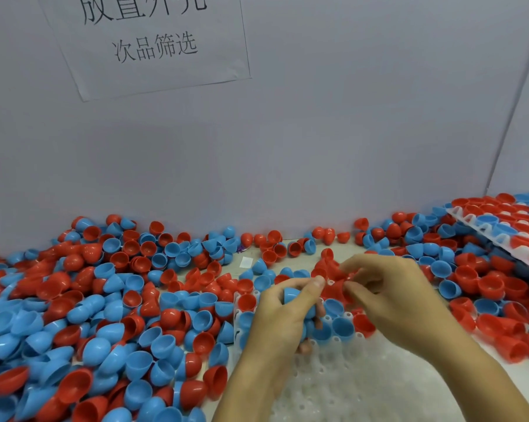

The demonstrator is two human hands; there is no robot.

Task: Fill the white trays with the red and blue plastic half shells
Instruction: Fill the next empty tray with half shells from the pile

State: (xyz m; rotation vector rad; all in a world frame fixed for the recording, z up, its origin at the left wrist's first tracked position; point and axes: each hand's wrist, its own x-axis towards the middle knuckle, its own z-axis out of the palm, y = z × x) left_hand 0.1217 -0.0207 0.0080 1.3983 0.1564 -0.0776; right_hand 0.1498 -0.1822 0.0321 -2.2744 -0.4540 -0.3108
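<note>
Left hand (283,315) at lower centre of frame curls round stack of blue plastic half shells (292,295), likely as ready supply. Right hand (388,287) pinches red plastic half shell (337,281) over white dimpled tray (342,379), far rows filled, near pockets bare.

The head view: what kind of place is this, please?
Probably a factory sorting or packing station. A printed Chinese sign hangs on the partition wall, loose red and blue half shells cover the table, and the hands work over a white tray, with a filled tray set aside.
</note>
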